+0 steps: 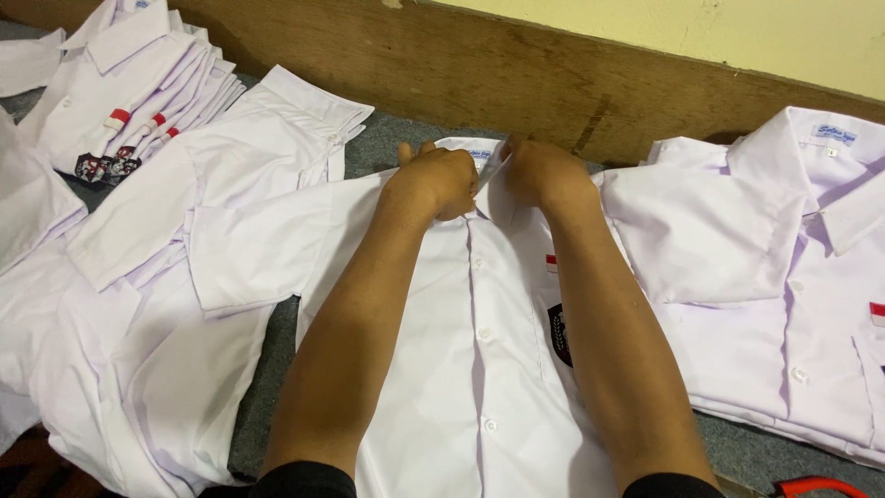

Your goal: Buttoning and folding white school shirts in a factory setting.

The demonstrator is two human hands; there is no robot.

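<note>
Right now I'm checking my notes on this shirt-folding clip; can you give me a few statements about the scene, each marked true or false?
1. Both hands, left hand and right hand, are at the collar of the white shirt. True.
2. The shirt lies with its buttoned front up. True.
3. The folded shirt stack is at the far right. False: it is at the far left.
4. The shirts are blue. False: they are white.
5. A red-handled tool shows at the lower right edge. True.
</note>
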